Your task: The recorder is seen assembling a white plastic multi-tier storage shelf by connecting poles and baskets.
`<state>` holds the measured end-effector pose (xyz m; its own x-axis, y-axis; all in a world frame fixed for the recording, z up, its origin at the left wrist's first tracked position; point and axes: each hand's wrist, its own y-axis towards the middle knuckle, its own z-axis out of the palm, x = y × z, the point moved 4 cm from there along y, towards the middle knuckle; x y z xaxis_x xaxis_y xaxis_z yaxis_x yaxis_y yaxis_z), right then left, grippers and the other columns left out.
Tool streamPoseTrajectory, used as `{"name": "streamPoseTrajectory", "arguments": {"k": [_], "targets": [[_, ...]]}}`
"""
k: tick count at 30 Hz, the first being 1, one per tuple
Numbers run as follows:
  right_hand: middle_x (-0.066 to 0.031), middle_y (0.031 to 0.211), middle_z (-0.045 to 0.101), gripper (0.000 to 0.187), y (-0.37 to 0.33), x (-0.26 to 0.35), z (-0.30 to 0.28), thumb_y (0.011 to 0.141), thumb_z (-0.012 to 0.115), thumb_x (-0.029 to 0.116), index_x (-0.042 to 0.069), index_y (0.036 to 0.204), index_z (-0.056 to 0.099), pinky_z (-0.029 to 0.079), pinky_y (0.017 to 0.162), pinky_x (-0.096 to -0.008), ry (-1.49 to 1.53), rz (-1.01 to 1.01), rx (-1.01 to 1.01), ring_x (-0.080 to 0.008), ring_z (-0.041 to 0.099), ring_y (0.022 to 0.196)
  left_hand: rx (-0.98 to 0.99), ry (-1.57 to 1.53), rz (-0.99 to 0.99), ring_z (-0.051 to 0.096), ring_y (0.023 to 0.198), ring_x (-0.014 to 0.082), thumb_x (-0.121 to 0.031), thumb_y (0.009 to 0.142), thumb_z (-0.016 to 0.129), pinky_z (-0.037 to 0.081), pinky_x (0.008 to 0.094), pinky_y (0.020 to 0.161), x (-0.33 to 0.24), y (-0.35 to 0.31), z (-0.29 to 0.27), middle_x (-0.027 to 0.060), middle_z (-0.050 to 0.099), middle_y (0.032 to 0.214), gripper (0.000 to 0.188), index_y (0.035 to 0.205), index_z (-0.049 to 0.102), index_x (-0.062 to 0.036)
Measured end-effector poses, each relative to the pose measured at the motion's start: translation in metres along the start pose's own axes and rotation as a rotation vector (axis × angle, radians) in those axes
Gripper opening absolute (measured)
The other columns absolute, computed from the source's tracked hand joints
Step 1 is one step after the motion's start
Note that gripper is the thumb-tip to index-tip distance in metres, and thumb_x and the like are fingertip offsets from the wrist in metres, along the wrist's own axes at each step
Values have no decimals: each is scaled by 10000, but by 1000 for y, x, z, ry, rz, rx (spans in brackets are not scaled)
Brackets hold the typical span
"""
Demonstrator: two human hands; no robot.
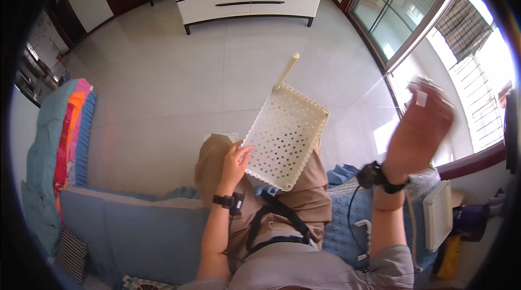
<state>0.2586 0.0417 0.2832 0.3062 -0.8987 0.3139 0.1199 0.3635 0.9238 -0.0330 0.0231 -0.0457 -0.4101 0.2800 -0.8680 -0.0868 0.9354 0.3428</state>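
Observation:
A cream plastic shelf tray [287, 127] with star-shaped holes and a scalloped rim lies tilted over my knees. One cream pole [287, 70] sticks up from its far corner. My left hand [236, 162] grips the tray's left rim, with the thumb and fingers around the edge. Raised off to the right and close to the camera is my right hand [420, 130], apart from the tray. Motion smears its fingers, and a small whitish patch shows near them; I cannot make out whether it holds something. Both wrists wear black straps with small devices.
I sit on a blue quilted sofa [135, 236]. A white bent tube piece [364, 238] lies on it to my right. Another cream tray [437, 217] stands at the sofa's right end. Folded bedding [68, 132] is piled at left. A white coffee table [249, 5] stands ahead.

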Motion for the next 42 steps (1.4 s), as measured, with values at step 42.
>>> {"name": "streamPoseTrajectory", "arguments": {"k": [42], "targets": [[-119,909,663,116,-50,-131,30,890,547,-19,-56,977,614,504,848,-321,-164,484,399,-195,648,849,-64,-5,100,660,827,269,44,782,585,518,300,634,-7,4,6,194,613,1166,241,924,712,-104]]}}
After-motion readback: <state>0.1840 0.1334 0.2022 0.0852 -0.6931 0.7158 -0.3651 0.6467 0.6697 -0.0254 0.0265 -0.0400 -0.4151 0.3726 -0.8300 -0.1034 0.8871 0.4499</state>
